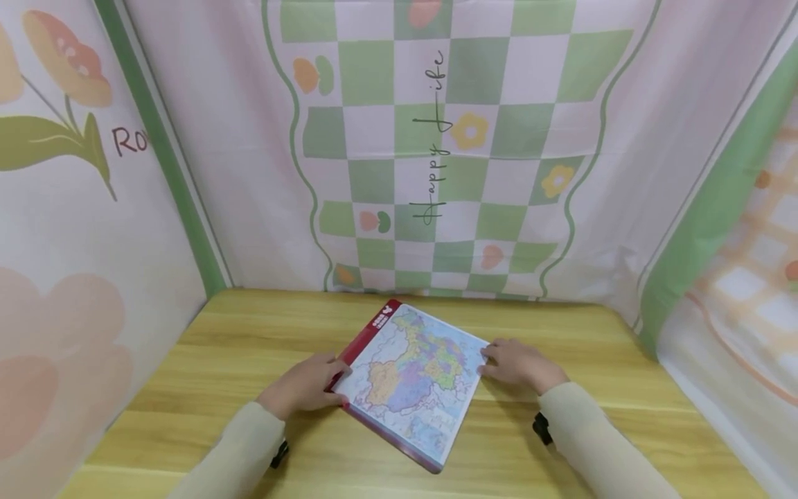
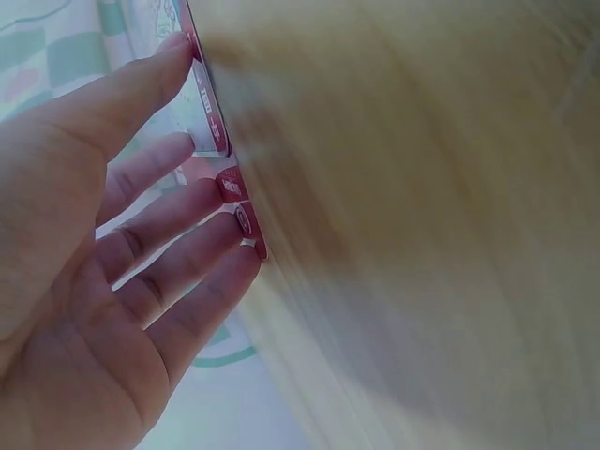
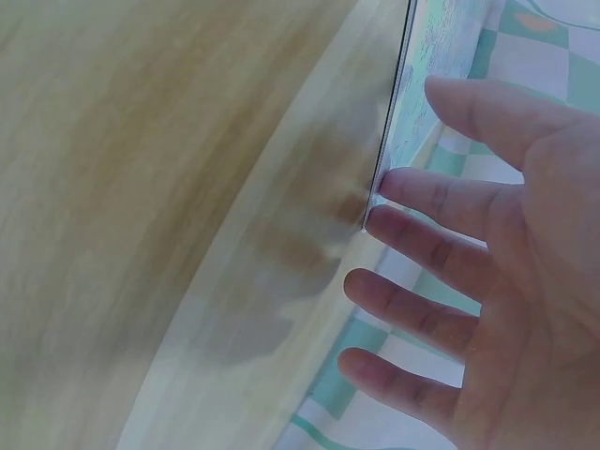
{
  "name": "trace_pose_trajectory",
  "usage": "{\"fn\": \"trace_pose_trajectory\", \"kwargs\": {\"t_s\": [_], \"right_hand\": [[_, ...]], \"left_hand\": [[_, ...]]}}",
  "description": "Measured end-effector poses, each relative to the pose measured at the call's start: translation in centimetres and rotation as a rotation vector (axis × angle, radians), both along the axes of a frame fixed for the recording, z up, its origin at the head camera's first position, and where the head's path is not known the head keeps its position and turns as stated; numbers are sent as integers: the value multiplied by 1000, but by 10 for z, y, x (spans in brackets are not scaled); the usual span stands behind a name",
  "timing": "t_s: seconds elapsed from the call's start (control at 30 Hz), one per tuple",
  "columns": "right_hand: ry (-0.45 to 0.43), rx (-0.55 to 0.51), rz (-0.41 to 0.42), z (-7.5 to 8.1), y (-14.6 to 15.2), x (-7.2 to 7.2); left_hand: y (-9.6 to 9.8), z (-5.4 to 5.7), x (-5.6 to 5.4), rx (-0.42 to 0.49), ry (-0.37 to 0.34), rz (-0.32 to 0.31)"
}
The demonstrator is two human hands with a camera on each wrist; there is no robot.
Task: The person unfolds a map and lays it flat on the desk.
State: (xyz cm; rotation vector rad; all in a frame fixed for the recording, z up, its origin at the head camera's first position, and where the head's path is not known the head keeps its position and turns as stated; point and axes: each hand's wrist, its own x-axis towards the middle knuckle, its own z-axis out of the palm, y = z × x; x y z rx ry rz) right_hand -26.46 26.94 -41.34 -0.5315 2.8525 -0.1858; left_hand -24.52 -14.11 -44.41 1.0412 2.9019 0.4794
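A flat, thin map board (image 1: 418, 374) with a coloured map and a red border lies slanted on the wooden table. At its left corner, my left hand (image 1: 304, 385) touches the red edge with thumb and fingertips. The left wrist view shows that hand (image 2: 112, 244) with fairly straight, spread fingers along the board's red side (image 2: 211, 112). On the opposite side, my right hand (image 1: 519, 363) touches the board's right edge. Seen from the right wrist, the hand (image 3: 497, 253) has extended fingers, with the index and middle fingertips at the thin edge (image 3: 386, 141). The board's underside is hidden.
The wooden table (image 1: 249, 333) reaches back to a green-and-white checked curtain (image 1: 368, 132). Printed cloth walls stand at the left (image 1: 62, 242) and right (image 1: 748, 298). A small black device (image 1: 542, 428) sits under the right wrist, another (image 1: 280, 454) under the left.
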Motion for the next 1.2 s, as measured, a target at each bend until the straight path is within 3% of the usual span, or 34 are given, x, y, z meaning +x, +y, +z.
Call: {"fn": "trace_pose_trajectory", "kwargs": {"t_s": [0.47, 0.87, 1.2], "right_hand": [[-11, 35, -30, 4, -9, -7], [-47, 21, -66, -3, -13, -16], [-71, 0, -81, -1, -16, -25]], "left_hand": [[3, 0, 5, -17, 3, 17], [7, 2, 13, -38, -12, 35], [9, -1, 15, -80, 26, 25]]}}
